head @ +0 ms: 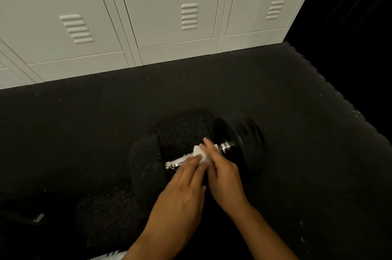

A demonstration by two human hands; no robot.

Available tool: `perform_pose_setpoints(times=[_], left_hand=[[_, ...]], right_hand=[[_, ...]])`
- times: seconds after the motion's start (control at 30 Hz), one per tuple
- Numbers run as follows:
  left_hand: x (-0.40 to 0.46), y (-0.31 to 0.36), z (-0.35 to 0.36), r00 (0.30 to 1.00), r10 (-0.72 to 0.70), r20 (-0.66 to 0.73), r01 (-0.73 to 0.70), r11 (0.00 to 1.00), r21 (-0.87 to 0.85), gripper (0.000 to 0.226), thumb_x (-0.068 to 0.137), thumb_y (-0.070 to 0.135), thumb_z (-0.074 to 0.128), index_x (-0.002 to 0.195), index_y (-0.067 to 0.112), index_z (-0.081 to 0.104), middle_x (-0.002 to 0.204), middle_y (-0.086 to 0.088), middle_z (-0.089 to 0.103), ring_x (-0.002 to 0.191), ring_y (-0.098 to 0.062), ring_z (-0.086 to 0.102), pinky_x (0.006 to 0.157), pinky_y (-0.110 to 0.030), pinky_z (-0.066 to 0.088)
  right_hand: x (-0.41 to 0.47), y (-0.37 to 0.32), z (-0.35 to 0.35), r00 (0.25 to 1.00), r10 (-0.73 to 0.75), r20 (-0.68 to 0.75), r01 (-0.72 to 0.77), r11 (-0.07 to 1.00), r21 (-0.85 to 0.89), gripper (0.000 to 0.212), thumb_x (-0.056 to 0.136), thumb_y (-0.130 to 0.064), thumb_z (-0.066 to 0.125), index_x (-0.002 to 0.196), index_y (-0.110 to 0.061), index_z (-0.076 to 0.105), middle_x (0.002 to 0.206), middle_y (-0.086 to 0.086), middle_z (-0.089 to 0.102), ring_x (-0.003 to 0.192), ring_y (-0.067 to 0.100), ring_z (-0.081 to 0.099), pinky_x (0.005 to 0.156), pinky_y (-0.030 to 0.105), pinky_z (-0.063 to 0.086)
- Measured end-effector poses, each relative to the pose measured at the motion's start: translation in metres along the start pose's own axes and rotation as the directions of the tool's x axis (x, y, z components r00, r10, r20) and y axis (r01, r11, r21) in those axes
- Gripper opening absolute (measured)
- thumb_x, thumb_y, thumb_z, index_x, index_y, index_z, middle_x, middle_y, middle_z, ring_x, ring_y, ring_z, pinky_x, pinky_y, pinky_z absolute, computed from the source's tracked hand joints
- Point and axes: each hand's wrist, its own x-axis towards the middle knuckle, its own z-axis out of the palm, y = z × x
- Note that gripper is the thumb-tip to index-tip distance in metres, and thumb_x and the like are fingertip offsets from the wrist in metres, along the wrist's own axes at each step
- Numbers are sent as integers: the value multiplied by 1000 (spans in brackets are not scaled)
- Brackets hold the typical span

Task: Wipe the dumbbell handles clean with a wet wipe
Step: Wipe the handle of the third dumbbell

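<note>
A black dumbbell lies on the dark floor, with its left head (146, 166) nearer me and its right head (244, 139) farther off. Its chrome handle (227, 146) runs between them. A white wet wipe (201, 153) sits on the middle of the handle. My left hand (184, 183) lies over the handle with fairly straight fingers, its fingertips pressing the wipe's left edge. My right hand (222, 173) covers the wipe from the right and holds it against the handle. The wipe's underside and the middle of the handle are hidden by my hands.
A row of pale grey lockers (169, 16) stands along the far edge of the dark rubber floor (84, 122). A small shiny object (39, 217) lies at the lower left. Something white (110, 256) shows at the bottom edge. The right side is dark.
</note>
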Motion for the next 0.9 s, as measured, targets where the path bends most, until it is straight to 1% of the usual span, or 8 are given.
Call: perform_pose_setpoints(times=[0.13, 0.27, 0.3, 0.37, 0.43, 0.63, 0.77, 0.9], left_hand=[[24, 5, 30, 994, -67, 89, 54, 988, 144, 49, 81, 14, 35, 121, -4, 58, 125, -20, 58, 120, -31, 52, 99, -42, 43], [51, -2, 43, 957, -193, 215, 142, 962, 235, 58, 98, 16, 32, 149, 3, 6, 155, -16, 2, 143, -28, 3, 117, -36, 7], [56, -2, 48, 954, -224, 199, 179, 958, 224, 56, 99, 17, 29, 149, 5, 6, 156, -15, 2, 143, -26, 3, 117, -35, 5], [65, -2, 54, 967, -235, 93, 217, 961, 170, 47, 98, 20, 33, 140, 0, 37, 145, -19, 36, 134, -27, 37, 110, -35, 27], [70, -3, 60, 971, -239, -1, 239, 968, 73, 38, 86, 27, 48, 108, 4, 68, 110, -13, 68, 99, -24, 66, 87, -36, 50], [56, -7, 70, 983, -166, -79, 169, 985, 32, 42, 83, 21, 39, 109, 7, 69, 111, -10, 68, 104, -22, 65, 87, -39, 51], [82, -9, 75, 983, -170, -73, 171, 985, 15, 25, 80, 20, 65, 100, 6, 71, 98, -10, 72, 89, -23, 69, 83, -38, 53], [74, -3, 75, 988, -127, -85, 127, 992, -2, 30, 75, 10, 70, 105, 5, 69, 104, -11, 70, 96, -23, 68, 86, -39, 52]], right_hand=[[9, -13, -24, 987, 58, -149, -46, 996, 82, 47, 93, 1, 42, 133, -24, 45, 122, -11, 59, 109, -13, 49, 90, 4, 35], [6, -32, -45, 938, -175, -298, 133, 979, -156, 34, 89, 4, 48, 116, -13, 61, 113, -2, 63, 107, 2, 55, 91, 17, 44], [8, -33, -51, 919, -248, -306, 174, 953, -250, 34, 87, 5, 49, 114, -11, 62, 114, 0, 63, 112, 7, 52, 94, 21, 43], [15, -29, -60, 915, -294, -277, 165, 898, -408, 36, 84, 4, 51, 116, -10, 61, 123, 2, 58, 123, 12, 42, 103, 33, 38], [23, -20, -64, 948, -214, -236, 78, 874, -479, 39, 86, 0, 53, 124, -10, 56, 136, 5, 48, 133, 12, 27, 108, 43, 31], [25, -4, -58, 970, -135, -202, 28, 889, -457, 44, 93, -20, 32, 133, -8, 45, 143, 5, 40, 136, 10, 18, 111, 32, 11], [28, -1, -57, 964, -146, -221, 31, 890, -454, 45, 93, -21, 31, 132, -8, 46, 142, 5, 42, 136, 12, 21, 112, 33, 13], [26, 2, -56, 957, -173, -234, 43, 880, -473, 51, 92, -28, 22, 132, -8, 46, 141, 4, 43, 136, 10, 21, 112, 34, 14]])
